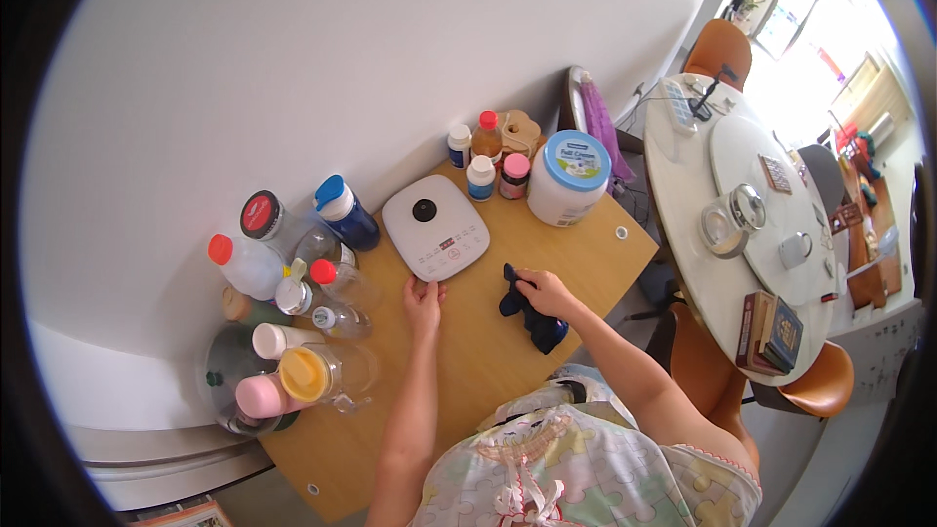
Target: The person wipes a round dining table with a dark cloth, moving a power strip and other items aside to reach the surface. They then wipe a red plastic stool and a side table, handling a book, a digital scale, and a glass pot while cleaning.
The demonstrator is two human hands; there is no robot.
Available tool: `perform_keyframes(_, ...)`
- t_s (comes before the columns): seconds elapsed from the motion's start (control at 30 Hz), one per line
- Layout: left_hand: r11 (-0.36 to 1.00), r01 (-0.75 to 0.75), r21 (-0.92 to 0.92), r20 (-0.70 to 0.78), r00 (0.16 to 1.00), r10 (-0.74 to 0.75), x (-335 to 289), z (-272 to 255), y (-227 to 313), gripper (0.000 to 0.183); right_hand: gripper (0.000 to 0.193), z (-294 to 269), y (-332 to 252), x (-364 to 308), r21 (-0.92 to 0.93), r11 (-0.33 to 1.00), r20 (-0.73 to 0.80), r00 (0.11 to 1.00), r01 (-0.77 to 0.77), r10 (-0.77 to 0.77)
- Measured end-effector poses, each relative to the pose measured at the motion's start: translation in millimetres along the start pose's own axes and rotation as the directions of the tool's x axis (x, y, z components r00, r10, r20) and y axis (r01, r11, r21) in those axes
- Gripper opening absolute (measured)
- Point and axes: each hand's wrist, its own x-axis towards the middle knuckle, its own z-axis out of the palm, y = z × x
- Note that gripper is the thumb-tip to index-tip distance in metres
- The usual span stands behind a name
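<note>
Two hands work on the wooden table (576,254) below me. My right hand (547,293) presses down on a dark blue cloth (527,312), fingers curled over its upper end, grasping it against the tabletop. My left hand (425,301) rests loosely open, fingertips touching the near edge of a white rounded appliance (434,226). Both forearms reach forward from the lower edge. Behind stand small bottles (486,161) and a large white tub with a blue lid (569,179); capped bottles (293,263) crowd the left.
</note>
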Motion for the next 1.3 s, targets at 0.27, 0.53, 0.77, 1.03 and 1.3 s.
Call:
perform_keyframes(0.27, 0.999, 0.049, -0.020, 0.019, 0.999, -0.049, -59.4, -16.6, -15.8, 0.046, 0.059, 8.6, -44.1, 56.4, -0.551, 0.832, 0.153, 0.988, 0.059, 0.031)
perform_keyframes(0.53, 0.992, 0.062, -0.113, -0.140, 0.987, -0.078, -131.3, -51.4, -21.9, 0.032, 0.058, 11.7, -41.6, 68.9, -0.519, 0.837, 0.274, 0.961, 0.171, -0.027)
perform_keyframes(0.77, 0.980, 0.007, -0.198, 0.158, 0.987, 0.025, -123.7, -3.4, -57.7, 0.033, 0.051, -46.2, -88.4, -13.1, -0.026, 0.924, 0.657, 0.703, 0.380, -0.271)
perform_keyframes(1.03, 0.523, 0.671, -0.526, 0.826, 0.549, 0.127, -101.8, 89.8, -43.1, 0.045, 0.037, -149.0, 7.1, -25.1, 0.041, 0.855, -0.014, 0.856, 0.517, -0.516)
perform_keyframes(1.3, 0.815, 0.350, -0.462, 0.803, 0.556, 0.216, -146.6, 153.6, 85.5, 0.053, 0.026, -333.6, 168.9, -131.5, -0.057, 0.947, -0.977, 0.215, -0.317, 0.013)
